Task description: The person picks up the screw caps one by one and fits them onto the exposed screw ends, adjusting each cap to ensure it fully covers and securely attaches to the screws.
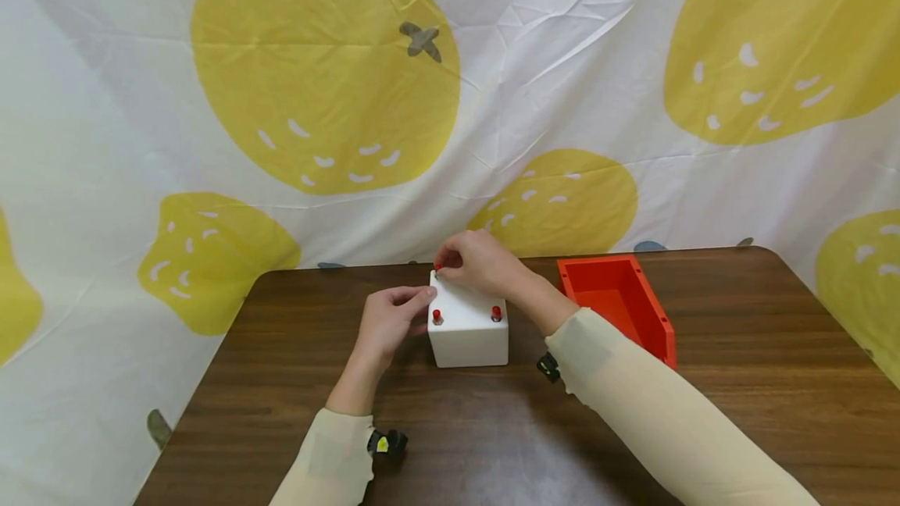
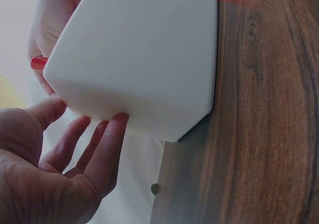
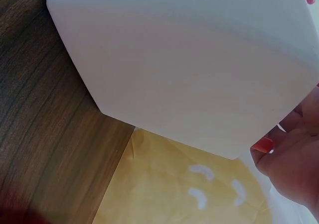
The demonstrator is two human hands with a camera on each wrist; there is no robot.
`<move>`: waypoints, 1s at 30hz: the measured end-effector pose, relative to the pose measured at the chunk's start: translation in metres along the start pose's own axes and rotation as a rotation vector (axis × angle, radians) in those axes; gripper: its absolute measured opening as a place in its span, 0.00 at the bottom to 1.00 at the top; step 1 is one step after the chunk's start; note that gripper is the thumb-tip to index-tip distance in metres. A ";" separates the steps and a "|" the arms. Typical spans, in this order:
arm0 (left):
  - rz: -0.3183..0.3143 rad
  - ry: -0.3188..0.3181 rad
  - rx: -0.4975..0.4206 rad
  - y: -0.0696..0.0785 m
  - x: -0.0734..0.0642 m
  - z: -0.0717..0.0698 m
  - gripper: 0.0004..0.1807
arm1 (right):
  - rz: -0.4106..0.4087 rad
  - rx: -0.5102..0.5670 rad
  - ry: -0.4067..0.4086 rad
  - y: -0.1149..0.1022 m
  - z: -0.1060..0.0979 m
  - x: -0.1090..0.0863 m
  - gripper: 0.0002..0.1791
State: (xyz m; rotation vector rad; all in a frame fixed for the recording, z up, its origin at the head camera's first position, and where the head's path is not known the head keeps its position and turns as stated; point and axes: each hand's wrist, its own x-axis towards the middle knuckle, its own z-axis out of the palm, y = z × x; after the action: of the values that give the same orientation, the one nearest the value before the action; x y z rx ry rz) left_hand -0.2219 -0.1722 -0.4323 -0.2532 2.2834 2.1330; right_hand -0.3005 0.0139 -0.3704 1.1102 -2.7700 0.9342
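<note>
A white box (image 1: 468, 345) stands on the table, with small red-capped posts at corners of its top. One red post (image 1: 437, 317) is at the near left, another red post (image 1: 496, 313) at the near right. My right hand (image 1: 485, 260) reaches over the top and pinches a red-capped post (image 3: 262, 145) at the far left corner, its lower part hidden by the fingers. At the box's left side is my left hand (image 1: 389, 320). Its fingertips (image 2: 119, 118) rest against the side wall while the thumb (image 2: 55, 107) touches the upper edge.
To the right of the box stands a red open bin (image 1: 650, 295), partly covered by my right sleeve. The brown wooden table (image 1: 295, 381) ends at a fruit-print cloth (image 1: 492, 61) hanging behind it.
</note>
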 end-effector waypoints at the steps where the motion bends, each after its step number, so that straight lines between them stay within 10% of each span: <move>1: 0.001 0.000 -0.001 0.000 0.000 0.000 0.20 | 0.002 0.000 -0.001 0.000 0.000 0.000 0.06; 30: 0.004 0.010 -0.010 0.002 -0.001 0.002 0.19 | 0.045 0.050 0.000 0.004 -0.008 -0.010 0.12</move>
State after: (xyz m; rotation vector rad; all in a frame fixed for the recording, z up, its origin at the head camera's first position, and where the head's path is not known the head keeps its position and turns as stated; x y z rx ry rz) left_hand -0.2208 -0.1700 -0.4306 -0.2601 2.2811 2.1500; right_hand -0.2966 0.0270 -0.3677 1.0574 -2.7976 1.0138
